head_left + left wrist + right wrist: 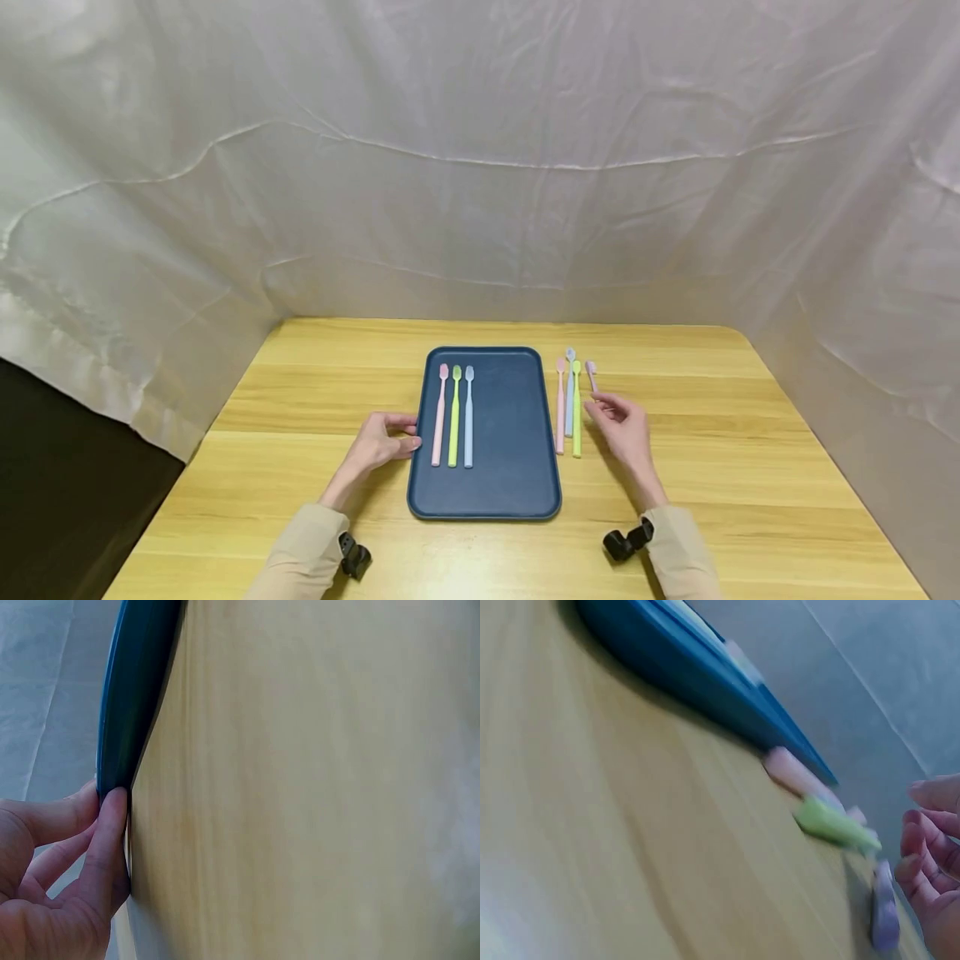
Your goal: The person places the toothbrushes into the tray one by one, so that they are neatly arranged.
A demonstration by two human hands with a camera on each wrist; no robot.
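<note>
A dark blue tray point(513, 433) lies on the table, with a pink toothbrush point(438, 425), a green toothbrush point(453, 425) and a blue toothbrush point(468, 425) side by side on its left half. My left hand point(381, 442) pinches the tray's left rim between thumb and fingers. To the tray's right lie another pink toothbrush point(560, 412), a second blue toothbrush point(570, 383) and a second green toothbrush point(577, 417). My right hand point(626, 427) hovers over a purple toothbrush point(591, 369), fingers loosely bent. In the right wrist view, the purple handle point(885, 919) appears apart from the fingers.
The wooden table point(750, 467) extends to both sides of the tray. A pale cloth curtain point(510, 208) hangs behind the table and along its sides. The loose pink toothbrush lies close to the tray's right edge.
</note>
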